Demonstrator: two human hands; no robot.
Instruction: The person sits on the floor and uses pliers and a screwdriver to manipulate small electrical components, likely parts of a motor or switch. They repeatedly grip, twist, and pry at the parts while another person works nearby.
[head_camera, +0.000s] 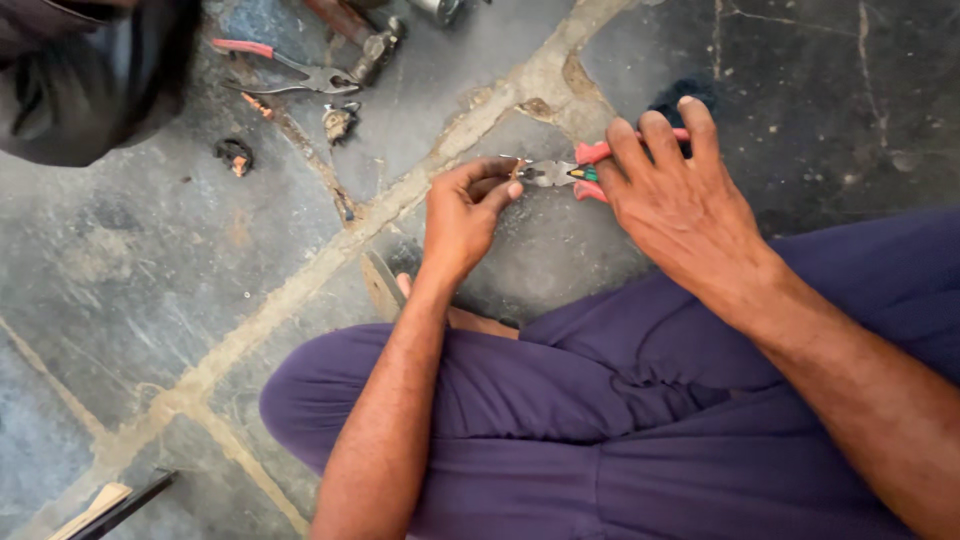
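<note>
Your left hand (462, 215) has its thumb and forefinger pressed together on a small metal piece (516, 166), pinched right at the nose of the pliers (560, 174); the other fingers curl in behind. What that piece is, you cannot tell from here: it is tiny, pale and partly hidden by your fingertips.

Your right hand (672, 195) is wrapped over the pliers' handles, fingers closed on top and pointing away from you, so only the ends of the grips show. The handles are red, with a touch of green and yellow where they meet the steel. The head is grey, worn metal, lying level and pointing left toward your other hand, its nose closed on the piece. The tool is held just above the stone floor (150, 260), in front of your folded knees in purple trousers (620, 420).

Farther out, at the top left, a second pair of red-handled pliers (285, 70) lies on the floor beside a hammer (365, 40), with a few small dark bits of hardware (236, 156) close by. The floor is grey slabs with pale mortar joints.
</note>
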